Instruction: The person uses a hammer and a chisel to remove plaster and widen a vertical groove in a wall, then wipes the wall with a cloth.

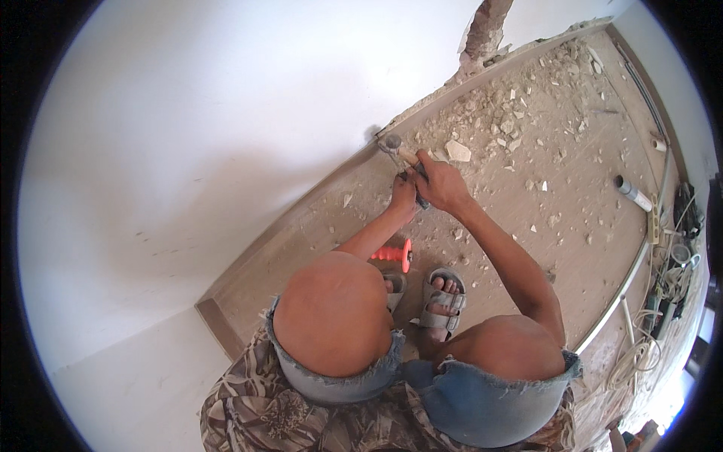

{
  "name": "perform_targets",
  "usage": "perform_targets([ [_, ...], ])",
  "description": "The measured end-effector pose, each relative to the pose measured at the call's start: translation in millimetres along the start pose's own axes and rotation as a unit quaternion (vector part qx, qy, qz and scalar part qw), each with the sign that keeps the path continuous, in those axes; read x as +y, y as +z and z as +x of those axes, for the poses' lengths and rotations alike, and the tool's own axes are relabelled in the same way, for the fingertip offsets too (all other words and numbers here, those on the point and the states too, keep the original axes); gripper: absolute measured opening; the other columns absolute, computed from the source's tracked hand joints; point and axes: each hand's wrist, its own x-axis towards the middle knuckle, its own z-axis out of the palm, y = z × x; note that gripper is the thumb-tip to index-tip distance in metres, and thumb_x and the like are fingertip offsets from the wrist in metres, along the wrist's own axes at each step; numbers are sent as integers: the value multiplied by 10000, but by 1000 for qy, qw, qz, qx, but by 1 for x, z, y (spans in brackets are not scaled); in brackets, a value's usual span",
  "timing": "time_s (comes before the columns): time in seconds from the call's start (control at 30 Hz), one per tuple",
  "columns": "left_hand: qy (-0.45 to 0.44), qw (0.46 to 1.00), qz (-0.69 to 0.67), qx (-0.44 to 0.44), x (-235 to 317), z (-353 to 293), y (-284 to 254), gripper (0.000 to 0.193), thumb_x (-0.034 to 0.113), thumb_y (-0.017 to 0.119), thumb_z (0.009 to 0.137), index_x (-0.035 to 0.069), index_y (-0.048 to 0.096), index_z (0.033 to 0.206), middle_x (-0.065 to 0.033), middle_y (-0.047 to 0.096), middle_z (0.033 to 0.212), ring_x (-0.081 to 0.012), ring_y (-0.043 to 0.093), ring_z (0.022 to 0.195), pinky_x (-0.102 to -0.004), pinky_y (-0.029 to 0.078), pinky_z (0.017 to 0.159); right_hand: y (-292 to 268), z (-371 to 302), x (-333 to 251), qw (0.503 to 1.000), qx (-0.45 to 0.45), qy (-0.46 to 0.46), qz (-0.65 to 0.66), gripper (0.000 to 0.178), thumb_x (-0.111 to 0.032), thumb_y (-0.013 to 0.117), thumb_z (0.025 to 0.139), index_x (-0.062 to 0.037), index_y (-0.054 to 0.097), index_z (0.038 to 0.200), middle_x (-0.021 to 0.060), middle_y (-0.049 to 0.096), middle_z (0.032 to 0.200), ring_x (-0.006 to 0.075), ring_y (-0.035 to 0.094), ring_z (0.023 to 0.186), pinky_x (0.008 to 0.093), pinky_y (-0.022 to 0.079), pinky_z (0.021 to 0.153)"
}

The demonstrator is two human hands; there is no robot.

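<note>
Both my hands are close together near the foot of the white wall. My right hand is closed around a hammer with a pale handle and a dark, rounded head beside the baseboard. My left hand is closed just left of it, touching or nearly touching the right fingers. A thin grey piece runs from the left fingers toward the hammer head; its kind cannot be made out. A dark end shows below the hands. Between my knees and hands, an orange-red ribbed grip with a round guard lies on the floor beside my sandals.
Broken plaster and rubble cover the floor to the far right. Above the baseboard the wall has a rough chiselled channel. A grey pipe, a yellow level-like bar and coiled cable lie at the right.
</note>
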Motion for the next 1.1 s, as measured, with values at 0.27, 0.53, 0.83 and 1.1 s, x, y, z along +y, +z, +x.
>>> perform_targets([
  [0.27, -47, 997, -24, 49, 7, 5, -3, 250, 285, 468, 1038, 64, 507, 930, -18, 534, 773, -123, 557, 660, -318, 497, 591, -18, -9, -21, 986, 96, 25, 133, 304, -264, 597, 947, -21, 483, 1088, 240, 598, 676, 432, 612, 641, 464, 442, 556],
  [0.53, -82, 996, -2, 46, 24, -10, 2, 243, 283, 431, 1047, 47, 478, 1012, -48, 543, 814, -165, 581, 695, -343, 518, 614, -22, -23, -17, 976, 106, 61, 177, 394, -325, 587, 946, -5, 488, 1155, 254, 594, 674, 447, 612, 658, 475, 444, 566],
  [0.83, -67, 998, -11, 15, 21, -12, 2, 269, 273, 400, 1058, 27, 495, 1107, -85, 606, 922, -189, 632, 801, -366, 548, 706, -22, -32, -17, 973, 131, 46, 186, 426, -330, 583, 962, 23, 498, 1185, 219, 573, 644, 355, 589, 565, 423, 431, 533],
  [1.1, -39, 996, -30, 72, 33, -7, 10, 251, 308, 474, 1034, 87, 462, 915, -28, 527, 723, -141, 552, 597, -318, 494, 551, -19, -37, -16, 968, 132, 69, 203, 384, -312, 594, 956, 10, 505, 1145, 206, 563, 643, 338, 568, 545, 415, 422, 527],
])
